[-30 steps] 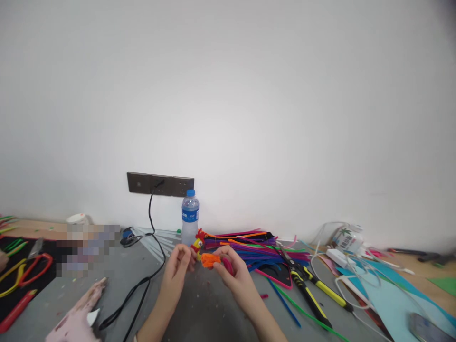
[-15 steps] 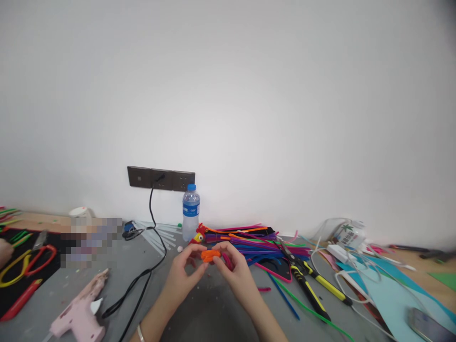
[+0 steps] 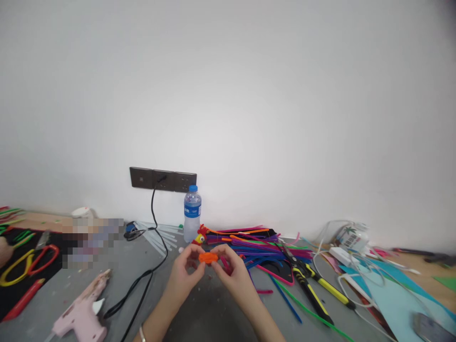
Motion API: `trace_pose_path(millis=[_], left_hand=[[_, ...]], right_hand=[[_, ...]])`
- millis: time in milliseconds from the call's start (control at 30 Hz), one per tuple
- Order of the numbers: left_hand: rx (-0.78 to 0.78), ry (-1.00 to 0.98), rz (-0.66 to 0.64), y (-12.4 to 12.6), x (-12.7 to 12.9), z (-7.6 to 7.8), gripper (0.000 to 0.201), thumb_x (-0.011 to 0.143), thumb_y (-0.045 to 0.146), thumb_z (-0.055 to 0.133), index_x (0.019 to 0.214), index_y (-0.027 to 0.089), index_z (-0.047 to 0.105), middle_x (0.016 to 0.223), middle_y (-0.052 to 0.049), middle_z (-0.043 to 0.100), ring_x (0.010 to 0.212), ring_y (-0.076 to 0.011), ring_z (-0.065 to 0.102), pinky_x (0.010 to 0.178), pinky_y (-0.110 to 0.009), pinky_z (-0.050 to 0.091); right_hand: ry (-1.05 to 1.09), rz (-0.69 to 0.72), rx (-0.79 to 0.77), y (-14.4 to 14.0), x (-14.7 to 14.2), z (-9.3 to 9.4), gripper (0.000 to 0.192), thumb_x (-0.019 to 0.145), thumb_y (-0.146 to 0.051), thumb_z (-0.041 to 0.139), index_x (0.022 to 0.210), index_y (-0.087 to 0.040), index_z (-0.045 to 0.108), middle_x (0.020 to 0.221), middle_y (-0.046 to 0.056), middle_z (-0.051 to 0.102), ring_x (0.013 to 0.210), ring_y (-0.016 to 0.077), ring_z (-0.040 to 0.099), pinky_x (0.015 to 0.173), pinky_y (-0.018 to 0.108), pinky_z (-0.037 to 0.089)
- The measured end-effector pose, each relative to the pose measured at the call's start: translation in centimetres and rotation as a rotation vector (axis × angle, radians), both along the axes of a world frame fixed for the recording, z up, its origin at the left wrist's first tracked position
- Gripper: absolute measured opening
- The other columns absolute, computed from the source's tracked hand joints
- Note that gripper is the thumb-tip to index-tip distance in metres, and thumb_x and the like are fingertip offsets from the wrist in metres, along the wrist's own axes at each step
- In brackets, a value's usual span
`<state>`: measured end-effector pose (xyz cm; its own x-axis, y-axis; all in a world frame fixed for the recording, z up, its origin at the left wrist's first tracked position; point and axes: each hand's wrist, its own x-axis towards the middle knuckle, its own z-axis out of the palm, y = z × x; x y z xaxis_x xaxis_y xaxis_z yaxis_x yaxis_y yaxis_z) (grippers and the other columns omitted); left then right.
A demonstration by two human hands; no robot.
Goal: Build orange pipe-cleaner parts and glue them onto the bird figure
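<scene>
An orange piece (image 3: 208, 257), apparently coiled pipe cleaner, hangs just above the grey table between my two hands. The thumb and fingers of my left hand (image 3: 185, 273) pinch its left end. My right hand (image 3: 231, 270) grips the other end the same way. Some magenta pipe cleaner (image 3: 224, 261) shows beside my right fingers; whether they hold it I cannot tell. Right behind my left fingertips stands a small rooster figure (image 3: 201, 234) with a red comb and yellow head, its lower part hidden.
Bundled pipe cleaners (image 3: 249, 247) lie behind my hands, beside a water bottle (image 3: 193, 216). Yellow-and-black cutters (image 3: 313, 287) are at right, near white cables and blue paper (image 3: 399, 304). A pink glue gun (image 3: 82, 311) and black cord (image 3: 142, 275) lie left. Another person's hand (image 3: 4, 251) shows at far left.
The orange piece has turned slightly and now looks flatter and more level between my fingertips. My hands stay in nearly the same place, and the whole view has shifted a little.
</scene>
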<state>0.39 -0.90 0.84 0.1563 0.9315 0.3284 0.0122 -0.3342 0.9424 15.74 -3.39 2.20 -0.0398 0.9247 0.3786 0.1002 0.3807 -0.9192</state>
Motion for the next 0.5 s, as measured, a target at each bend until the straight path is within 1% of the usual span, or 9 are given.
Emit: trace_pose_path(millis=[167, 267, 433, 500], left_hand=[[-0.019, -0.007, 0.000, -0.21, 0.12, 0.25, 0.012, 0.067, 0.017, 0.060, 0.080, 0.016, 0.061, 0.077, -0.003, 0.063, 0.072, -0.0185, 0.062, 0.059, -0.024, 0.048], [-0.026, -0.009, 0.004, -0.39, 0.15, 0.57, 0.011, 0.066, 0.017, 0.060, 0.077, 0.016, 0.061, 0.076, -0.003, 0.064, 0.070, -0.0183, 0.061, 0.059, -0.024, 0.048], [-0.037, -0.014, 0.011, -0.38, 0.19, 0.80, 0.011, 0.065, 0.016, 0.061, 0.076, 0.016, 0.062, 0.075, -0.002, 0.063, 0.068, -0.0170, 0.061, 0.060, -0.024, 0.048], [-0.056, -0.033, -0.005, -0.33, 0.21, 0.70, 0.011, 0.065, 0.016, 0.061, 0.076, 0.016, 0.061, 0.074, -0.001, 0.063, 0.066, -0.0167, 0.061, 0.059, -0.024, 0.048]], right_hand=[[0.014, -0.034, -0.008, -0.07, -0.31, 0.21, 0.007, 0.075, -0.020, 0.061, 0.082, -0.019, 0.058, 0.078, 0.002, 0.062, 0.075, 0.0194, 0.059, 0.064, 0.027, 0.049], [0.028, -0.050, -0.008, -0.10, -0.42, 0.31, 0.008, 0.075, -0.023, 0.063, 0.081, -0.019, 0.059, 0.078, 0.003, 0.062, 0.076, 0.0201, 0.060, 0.065, 0.028, 0.049], [0.074, -0.019, -0.063, -0.09, -0.41, 0.20, 0.016, 0.076, -0.032, 0.066, 0.083, -0.019, 0.059, 0.079, 0.003, 0.062, 0.074, 0.0201, 0.059, 0.061, 0.027, 0.049], [0.083, -0.012, -0.085, -0.05, -0.40, 0.08, 0.019, 0.076, -0.034, 0.067, 0.086, -0.019, 0.060, 0.081, 0.004, 0.063, 0.075, 0.0204, 0.060, 0.063, 0.027, 0.049]])
